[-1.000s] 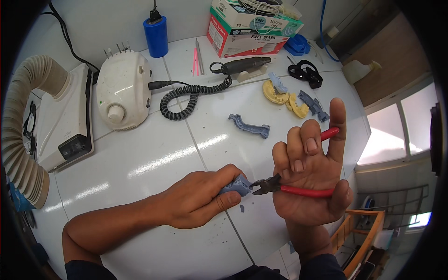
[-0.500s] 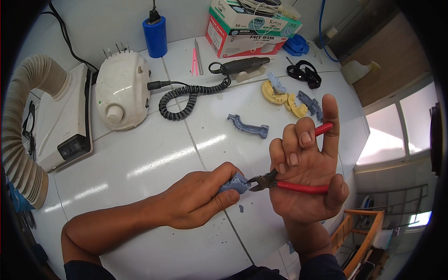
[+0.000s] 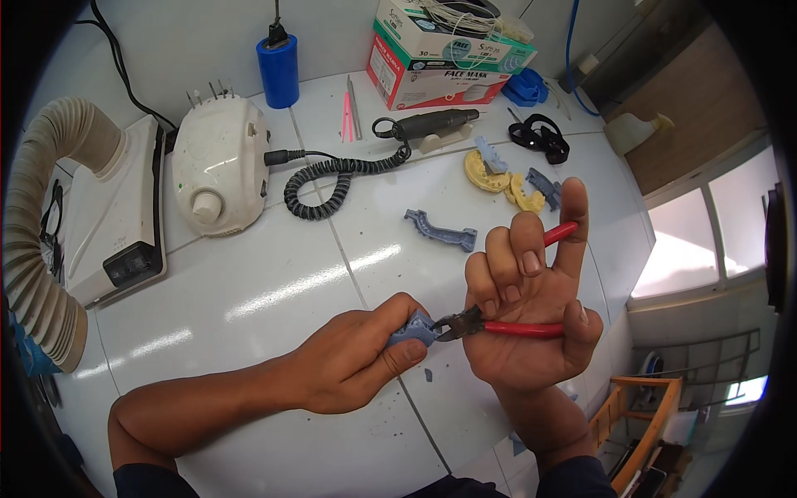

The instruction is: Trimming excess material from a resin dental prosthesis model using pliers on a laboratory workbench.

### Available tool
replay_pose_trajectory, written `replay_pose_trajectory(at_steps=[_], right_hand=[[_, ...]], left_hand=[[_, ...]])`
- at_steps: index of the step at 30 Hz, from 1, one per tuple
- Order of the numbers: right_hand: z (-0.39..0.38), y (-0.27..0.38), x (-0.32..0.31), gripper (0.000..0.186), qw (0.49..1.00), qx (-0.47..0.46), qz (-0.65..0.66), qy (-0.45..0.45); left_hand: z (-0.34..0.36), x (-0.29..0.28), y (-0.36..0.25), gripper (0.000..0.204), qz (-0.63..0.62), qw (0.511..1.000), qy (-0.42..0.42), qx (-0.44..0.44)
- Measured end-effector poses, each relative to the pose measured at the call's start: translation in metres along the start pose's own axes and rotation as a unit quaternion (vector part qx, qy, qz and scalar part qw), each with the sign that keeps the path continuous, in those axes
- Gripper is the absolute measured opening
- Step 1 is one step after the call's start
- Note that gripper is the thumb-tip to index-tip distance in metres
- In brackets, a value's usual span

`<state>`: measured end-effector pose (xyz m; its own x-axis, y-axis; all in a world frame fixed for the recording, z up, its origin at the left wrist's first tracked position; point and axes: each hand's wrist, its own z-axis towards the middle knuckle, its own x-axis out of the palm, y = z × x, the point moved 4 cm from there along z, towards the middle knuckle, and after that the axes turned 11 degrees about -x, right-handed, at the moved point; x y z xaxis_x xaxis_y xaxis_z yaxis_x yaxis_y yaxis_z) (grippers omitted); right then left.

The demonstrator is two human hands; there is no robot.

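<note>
1. Since the earlier frame the right hand (image 3: pixel 531 319) has drawn its fingers closer, and the red-handled cutters (image 3: pixel 506 327) keep their place.
2. The left hand (image 3: pixel 353 365) is pinched shut on a small blue-grey resin piece (image 3: pixel 413 330), held above the white table (image 3: pixel 266 290), the cutter tips touching it.
3. The piece looks light, stiff and brittle; it is best gripped close to the cut.
</note>
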<state>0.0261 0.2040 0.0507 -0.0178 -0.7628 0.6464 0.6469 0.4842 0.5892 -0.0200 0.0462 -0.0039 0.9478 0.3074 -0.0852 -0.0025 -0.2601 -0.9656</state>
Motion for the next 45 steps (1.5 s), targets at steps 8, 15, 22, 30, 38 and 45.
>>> replay_pose_trajectory(at_steps=[8,15,22,30,38,45], right_hand=[[0.003,-0.002,0.003,0.091,1.0,-0.009,-0.009,0.018],[0.009,-0.003,-0.002,0.105,0.998,0.059,-0.004,-0.011],[0.008,-0.003,-0.009,0.113,0.996,0.056,0.049,0.044],[0.008,-0.006,-0.002,0.084,1.0,0.007,0.006,-0.019],[0.009,-0.005,-0.007,0.073,0.997,-0.003,0.058,0.053],[0.01,-0.002,-0.001,0.048,0.999,-0.001,0.021,0.029]], left_hand=[[-0.001,-0.001,0.0,0.031,-0.037,0.999,0.006,-0.008],[-0.001,-0.005,0.003,0.034,-0.097,0.993,0.034,-0.056],[0.001,-0.003,0.004,0.032,-0.131,0.991,0.015,-0.019],[0.002,-0.002,0.008,0.031,-0.124,0.992,0.01,-0.017],[-0.002,-0.003,0.003,0.036,-0.099,0.994,0.026,-0.05],[0.0,-0.002,0.0,0.03,-0.042,0.998,0.015,-0.047]])
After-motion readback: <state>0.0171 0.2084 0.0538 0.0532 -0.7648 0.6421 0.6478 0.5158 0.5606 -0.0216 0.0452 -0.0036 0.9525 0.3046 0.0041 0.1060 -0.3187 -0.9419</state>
